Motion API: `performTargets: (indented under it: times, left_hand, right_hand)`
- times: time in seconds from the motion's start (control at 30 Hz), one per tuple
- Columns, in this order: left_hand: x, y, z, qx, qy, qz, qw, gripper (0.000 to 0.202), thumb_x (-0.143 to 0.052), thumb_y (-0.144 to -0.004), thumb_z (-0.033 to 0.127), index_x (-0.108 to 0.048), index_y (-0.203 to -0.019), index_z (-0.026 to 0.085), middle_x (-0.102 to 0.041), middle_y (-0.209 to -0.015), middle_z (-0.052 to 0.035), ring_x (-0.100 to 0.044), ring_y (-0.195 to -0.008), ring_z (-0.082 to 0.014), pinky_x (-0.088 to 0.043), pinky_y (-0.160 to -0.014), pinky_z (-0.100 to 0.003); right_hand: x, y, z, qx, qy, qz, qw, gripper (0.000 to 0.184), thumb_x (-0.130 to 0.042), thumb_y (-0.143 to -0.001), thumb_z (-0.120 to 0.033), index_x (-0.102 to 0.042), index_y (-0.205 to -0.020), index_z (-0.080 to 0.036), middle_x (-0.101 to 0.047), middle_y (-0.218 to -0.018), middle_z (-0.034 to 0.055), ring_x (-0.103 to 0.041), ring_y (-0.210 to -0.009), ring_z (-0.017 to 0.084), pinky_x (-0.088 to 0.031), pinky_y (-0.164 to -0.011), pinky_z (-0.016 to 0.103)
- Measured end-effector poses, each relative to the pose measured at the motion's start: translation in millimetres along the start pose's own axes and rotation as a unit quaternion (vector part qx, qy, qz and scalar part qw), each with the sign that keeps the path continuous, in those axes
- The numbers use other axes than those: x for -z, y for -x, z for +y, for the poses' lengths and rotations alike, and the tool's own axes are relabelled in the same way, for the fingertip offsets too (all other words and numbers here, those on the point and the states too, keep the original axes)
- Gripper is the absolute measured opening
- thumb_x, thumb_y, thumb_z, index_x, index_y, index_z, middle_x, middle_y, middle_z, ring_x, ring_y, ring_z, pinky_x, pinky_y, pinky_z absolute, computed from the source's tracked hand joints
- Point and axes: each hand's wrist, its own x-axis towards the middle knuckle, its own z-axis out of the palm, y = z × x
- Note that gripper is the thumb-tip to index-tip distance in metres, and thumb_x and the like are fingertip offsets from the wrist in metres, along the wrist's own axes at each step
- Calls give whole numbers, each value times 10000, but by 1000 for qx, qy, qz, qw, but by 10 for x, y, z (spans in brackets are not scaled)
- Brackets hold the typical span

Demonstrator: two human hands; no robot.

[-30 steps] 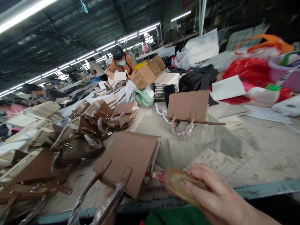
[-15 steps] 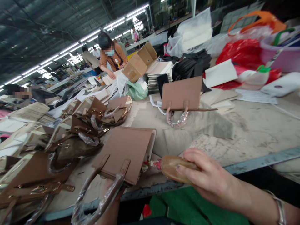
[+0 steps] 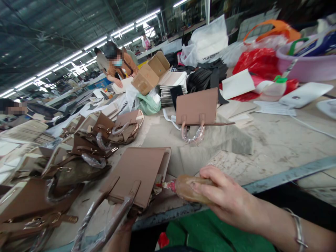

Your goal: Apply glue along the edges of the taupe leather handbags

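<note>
Head view: right hand (image 3: 231, 203) at near edge of worktop (image 3: 275, 143), fingers clenched round brown tool (image 3: 187, 187), red tip pointing left at near corner of tan bag (image 3: 139, 171). Bag lies flat, near centre. Plastic-wrapped handle (image 3: 110, 220) overhangs toward left hand (image 3: 123, 231), which is mostly hidden; grip cannot be told. Bag likely light, stiff-panelled, scuff-prone; best held by body edges, as wrap is probably slippery. Second tan bag (image 3: 196, 106) farther back.

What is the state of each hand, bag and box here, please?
Right hand, closed around the brown tool.
Near bag, lying flat, handles wrapped in plastic.
Left hand, mostly hidden under the near bag's handles.
Far bag, shut, handles wrapped in plastic.
Cardboard box, open, tipped on its side.
</note>
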Motion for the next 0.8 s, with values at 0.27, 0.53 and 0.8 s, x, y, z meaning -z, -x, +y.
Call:
performTargets:
  times: [0.27, 0.53, 0.8]
  left_hand:
    - [-226, 200, 84, -20, -8, -78, 997, 227, -778, -439, 159, -632, -605, 208, -644, -528, 21, -562, -395, -204, -436, -293, -258]
    - [-181, 182, 86, -27, -52, -86, 995, 323, -892, -268, 178, -683, -513, 190, -648, -480, 2, -548, -368, -180, -452, -318, -247]
    - [-316, 308, 154, -22, -38, -70, 997, 384, -901, -280, 230, -654, -572, 188, -666, -545, 8, -559, -380, -182, -439, -277, -242]
  right_hand:
    - [-136, -35, 319, -56, 32, 20, 998, 323, -507, -851, -13, -563, -1132, -161, -457, -1063, 106, -534, -916, 222, -546, -781, 343]
    - [-158, -54, 381, -102, -15, 29, 994, 321, -592, -861, -50, -540, -1148, -184, -473, -1040, 74, -548, -910, 202, -531, -810, 344]
    - [-108, 18, 122, -97, -101, 6, 990, 390, -535, -875, -30, -495, -1204, -234, -443, -1055, 51, -535, -904, 157, -506, -801, 271]
